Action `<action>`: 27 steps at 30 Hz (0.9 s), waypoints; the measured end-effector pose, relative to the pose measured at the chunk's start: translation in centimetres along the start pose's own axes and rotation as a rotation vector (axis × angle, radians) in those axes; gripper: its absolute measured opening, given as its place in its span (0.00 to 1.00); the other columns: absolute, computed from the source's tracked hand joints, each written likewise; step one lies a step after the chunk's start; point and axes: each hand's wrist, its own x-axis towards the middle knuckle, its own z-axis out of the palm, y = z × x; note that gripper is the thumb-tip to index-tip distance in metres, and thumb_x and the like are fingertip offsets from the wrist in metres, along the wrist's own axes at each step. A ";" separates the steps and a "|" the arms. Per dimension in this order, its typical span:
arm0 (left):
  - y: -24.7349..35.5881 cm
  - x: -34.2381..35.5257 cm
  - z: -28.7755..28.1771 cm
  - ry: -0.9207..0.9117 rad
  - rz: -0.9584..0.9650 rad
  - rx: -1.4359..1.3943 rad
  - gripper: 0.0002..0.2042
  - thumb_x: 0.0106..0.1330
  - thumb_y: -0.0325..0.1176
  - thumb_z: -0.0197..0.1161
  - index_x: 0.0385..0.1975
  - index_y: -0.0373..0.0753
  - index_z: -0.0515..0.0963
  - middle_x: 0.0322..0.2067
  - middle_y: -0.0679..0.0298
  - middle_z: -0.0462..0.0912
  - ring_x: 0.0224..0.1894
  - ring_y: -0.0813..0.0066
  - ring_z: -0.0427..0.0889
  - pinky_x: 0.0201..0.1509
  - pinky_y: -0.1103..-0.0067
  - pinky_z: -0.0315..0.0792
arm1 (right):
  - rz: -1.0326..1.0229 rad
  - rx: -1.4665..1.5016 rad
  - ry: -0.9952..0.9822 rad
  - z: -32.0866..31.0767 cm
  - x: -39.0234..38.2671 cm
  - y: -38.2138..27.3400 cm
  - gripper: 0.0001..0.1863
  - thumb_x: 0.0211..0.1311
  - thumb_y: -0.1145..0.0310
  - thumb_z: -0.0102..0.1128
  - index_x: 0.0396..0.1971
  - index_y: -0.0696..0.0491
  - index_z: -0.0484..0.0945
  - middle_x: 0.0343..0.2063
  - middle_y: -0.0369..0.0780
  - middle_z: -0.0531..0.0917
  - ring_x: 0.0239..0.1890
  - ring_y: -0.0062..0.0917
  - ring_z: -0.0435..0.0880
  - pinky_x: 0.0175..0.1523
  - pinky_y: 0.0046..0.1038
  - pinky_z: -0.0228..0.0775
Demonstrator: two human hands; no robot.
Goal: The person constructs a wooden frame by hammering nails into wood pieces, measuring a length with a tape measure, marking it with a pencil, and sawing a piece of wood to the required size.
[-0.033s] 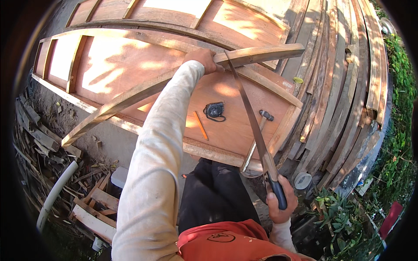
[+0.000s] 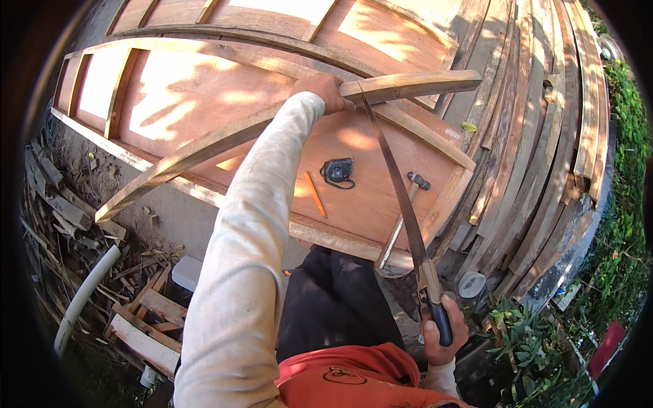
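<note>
A long wooden batten lies slantwise across a framed plywood panel. Gripping the batten from above, my left hand is closed around it. Just right of that hand, the front end of a handsaw meets the batten's near edge. My right hand is wrapped round the saw's dark handle, low on the right. Between my arms, a black tape measure and an orange pencil rest on the plywood. A hammer lies beside the blade, its head away from me.
Another framed panel lies beyond the first. Long boards are stacked along the right, with leafy plants nearer me. Wood scraps and a pale curved pipe are at left. A white container stands beside the boards.
My right hand and the saw have shifted slightly back toward me. The left hand keeps its grip on the batten, and the whole view has moved a little.
</note>
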 end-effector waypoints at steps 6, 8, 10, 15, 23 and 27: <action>2.5 0.2 1.2 0.102 0.078 0.018 0.30 0.55 0.59 0.68 0.53 0.47 0.81 0.50 0.56 0.85 0.54 0.58 0.83 0.59 0.65 0.76 | -0.244 -0.007 0.140 8.9 19.0 7.4 0.22 0.61 0.71 0.65 0.56 0.56 0.77 0.35 0.48 0.86 0.32 0.28 0.86 0.38 0.29 0.76; 1.0 -1.2 3.4 0.046 0.052 0.013 0.29 0.55 0.59 0.68 0.53 0.46 0.81 0.50 0.57 0.85 0.54 0.58 0.83 0.59 0.66 0.76 | -0.070 0.050 0.041 9.2 16.9 5.3 0.22 0.62 0.70 0.65 0.56 0.56 0.77 0.35 0.47 0.86 0.32 0.29 0.86 0.39 0.29 0.76; -1.0 -1.5 3.0 0.037 0.023 0.007 0.29 0.56 0.59 0.67 0.52 0.46 0.82 0.50 0.58 0.85 0.54 0.59 0.83 0.59 0.66 0.75 | -0.066 -0.019 0.011 5.2 7.7 4.8 0.23 0.61 0.68 0.63 0.56 0.58 0.75 0.40 0.50 0.86 0.37 0.33 0.87 0.44 0.31 0.78; -0.4 -0.1 -0.2 0.025 0.009 0.022 0.30 0.57 0.60 0.67 0.54 0.47 0.80 0.51 0.57 0.84 0.56 0.59 0.82 0.60 0.66 0.75 | -0.027 -0.073 0.027 2.1 0.8 5.9 0.25 0.60 0.68 0.63 0.57 0.60 0.74 0.42 0.52 0.86 0.40 0.35 0.89 0.46 0.32 0.79; 0.8 -2.6 0.2 0.087 0.005 0.021 0.33 0.54 0.61 0.68 0.57 0.48 0.79 0.52 0.57 0.85 0.55 0.60 0.83 0.60 0.67 0.75 | -0.237 0.020 0.149 9.8 16.1 6.2 0.24 0.60 0.72 0.66 0.58 0.55 0.77 0.37 0.47 0.88 0.38 0.30 0.90 0.43 0.28 0.80; 1.3 -2.9 1.0 0.280 0.103 0.154 0.31 0.55 0.62 0.68 0.53 0.47 0.81 0.52 0.63 0.83 0.61 0.65 0.76 0.61 0.66 0.73 | -0.358 0.051 0.129 7.6 16.8 6.9 0.25 0.60 0.73 0.65 0.59 0.53 0.77 0.40 0.46 0.88 0.42 0.28 0.90 0.45 0.29 0.81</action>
